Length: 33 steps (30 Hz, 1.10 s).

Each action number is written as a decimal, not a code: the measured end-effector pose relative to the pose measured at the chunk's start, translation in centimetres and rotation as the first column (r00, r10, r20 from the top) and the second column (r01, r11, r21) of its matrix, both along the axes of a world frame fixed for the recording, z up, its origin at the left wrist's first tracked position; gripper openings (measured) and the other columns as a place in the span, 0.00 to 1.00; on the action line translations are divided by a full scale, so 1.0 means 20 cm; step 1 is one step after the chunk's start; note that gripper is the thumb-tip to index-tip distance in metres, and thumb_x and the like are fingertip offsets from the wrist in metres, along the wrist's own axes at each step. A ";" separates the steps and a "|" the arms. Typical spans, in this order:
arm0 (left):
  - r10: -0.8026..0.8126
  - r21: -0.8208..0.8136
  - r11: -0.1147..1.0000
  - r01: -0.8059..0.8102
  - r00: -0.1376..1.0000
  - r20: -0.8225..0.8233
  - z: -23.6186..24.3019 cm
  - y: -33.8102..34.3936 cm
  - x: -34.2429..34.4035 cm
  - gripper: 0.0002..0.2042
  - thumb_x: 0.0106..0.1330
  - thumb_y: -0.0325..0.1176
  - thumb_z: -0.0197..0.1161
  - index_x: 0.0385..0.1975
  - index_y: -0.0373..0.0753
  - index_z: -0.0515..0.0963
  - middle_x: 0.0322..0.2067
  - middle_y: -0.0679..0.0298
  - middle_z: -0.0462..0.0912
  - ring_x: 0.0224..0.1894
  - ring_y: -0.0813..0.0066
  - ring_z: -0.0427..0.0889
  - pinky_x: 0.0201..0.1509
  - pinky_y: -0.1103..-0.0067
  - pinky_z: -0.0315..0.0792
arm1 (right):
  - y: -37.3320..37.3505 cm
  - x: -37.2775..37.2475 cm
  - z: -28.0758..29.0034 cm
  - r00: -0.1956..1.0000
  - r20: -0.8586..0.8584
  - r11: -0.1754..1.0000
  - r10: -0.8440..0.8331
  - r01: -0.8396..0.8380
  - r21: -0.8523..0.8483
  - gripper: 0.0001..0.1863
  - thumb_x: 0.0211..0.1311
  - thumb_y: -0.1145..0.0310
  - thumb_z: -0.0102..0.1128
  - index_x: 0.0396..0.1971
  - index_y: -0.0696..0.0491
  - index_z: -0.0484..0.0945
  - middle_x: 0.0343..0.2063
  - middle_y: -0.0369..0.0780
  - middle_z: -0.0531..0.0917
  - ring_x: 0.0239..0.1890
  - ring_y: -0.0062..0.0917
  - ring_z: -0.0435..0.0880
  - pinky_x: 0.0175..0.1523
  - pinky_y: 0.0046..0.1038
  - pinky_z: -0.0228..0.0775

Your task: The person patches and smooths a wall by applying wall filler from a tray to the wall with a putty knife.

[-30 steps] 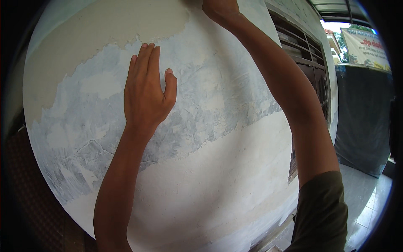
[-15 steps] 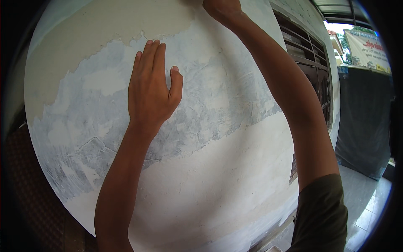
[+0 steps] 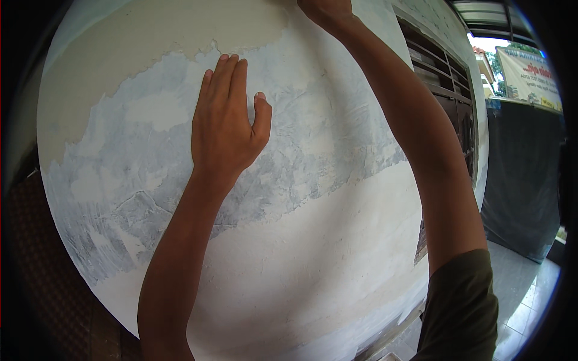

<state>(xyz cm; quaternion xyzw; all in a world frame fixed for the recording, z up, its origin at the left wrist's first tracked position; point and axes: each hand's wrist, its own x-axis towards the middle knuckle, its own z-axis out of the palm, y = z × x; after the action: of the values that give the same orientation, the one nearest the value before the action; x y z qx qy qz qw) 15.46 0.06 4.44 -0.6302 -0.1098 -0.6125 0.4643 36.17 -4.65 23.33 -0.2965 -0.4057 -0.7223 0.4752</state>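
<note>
My left hand lies open against the wall, palm inward, with the fingers stretched upward and the thumb a little apart. Its fingertips reach the ragged lower border of a beige coat. Around that hand spreads a patchy grey-and-white scraped band. Higher up, my right hand is cut off by the top edge of the picture. Only its wrist and the back of the hand show, so its fingers and anything in them are hidden.
A dark slatted wooden window or shutter is set into the wall at right. Beyond it hang a black sheet and a pale banner. Tiled floor shows at lower right, a dark reddish patterned surface at lower left.
My left hand appears slightly farther right and higher in the picture. The right hand shifts slightly right too, and the whole view has moved a little with them.
</note>
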 end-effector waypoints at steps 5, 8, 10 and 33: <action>0.008 -0.026 1.000 -0.008 1.000 0.015 -0.01 0.02 -0.06 0.24 0.66 0.32 0.53 0.61 0.26 0.69 0.61 0.44 0.73 0.69 0.51 0.68 0.75 0.60 0.56 | 0.02 -0.18 -0.34 0.998 0.037 0.979 -0.058 0.064 -0.195 0.09 0.58 0.78 0.54 0.36 0.60 0.82 0.41 0.47 0.79 0.45 0.39 0.81 0.43 0.37 0.80; 0.012 -0.029 1.000 -0.011 1.000 0.021 -0.01 0.02 -0.06 0.24 0.66 0.32 0.53 0.61 0.26 0.69 0.61 0.43 0.73 0.69 0.51 0.68 0.75 0.60 0.56 | -0.06 -0.20 -0.49 0.995 0.072 0.968 0.065 -0.045 -0.248 0.10 0.58 0.79 0.54 0.38 0.61 0.82 0.41 0.47 0.79 0.44 0.39 0.81 0.43 0.38 0.80; 0.027 -0.016 1.000 -0.027 0.999 0.018 -0.01 0.00 -0.05 0.24 0.66 0.32 0.53 0.61 0.27 0.69 0.61 0.43 0.73 0.69 0.50 0.68 0.75 0.60 0.56 | -0.10 -0.16 -0.37 0.989 0.045 0.986 0.140 -0.135 -0.098 0.11 0.60 0.78 0.54 0.40 0.61 0.82 0.42 0.48 0.80 0.45 0.39 0.81 0.44 0.39 0.79; 0.012 0.033 0.999 -0.013 1.000 0.016 0.01 0.00 -0.02 0.23 0.65 0.32 0.55 0.56 0.25 0.72 0.58 0.40 0.75 0.66 0.49 0.71 0.74 0.60 0.59 | 0.02 0.05 -0.20 0.981 -0.053 0.963 -0.189 0.175 -0.205 0.10 0.62 0.78 0.52 0.40 0.60 0.82 0.45 0.48 0.79 0.47 0.40 0.80 0.47 0.38 0.78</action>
<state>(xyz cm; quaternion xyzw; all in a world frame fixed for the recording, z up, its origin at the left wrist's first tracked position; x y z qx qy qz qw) 15.06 0.05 4.56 -0.6168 -0.1074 -0.6164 0.4775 37.22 -4.19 19.42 -0.4046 -0.4298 -0.7073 0.3890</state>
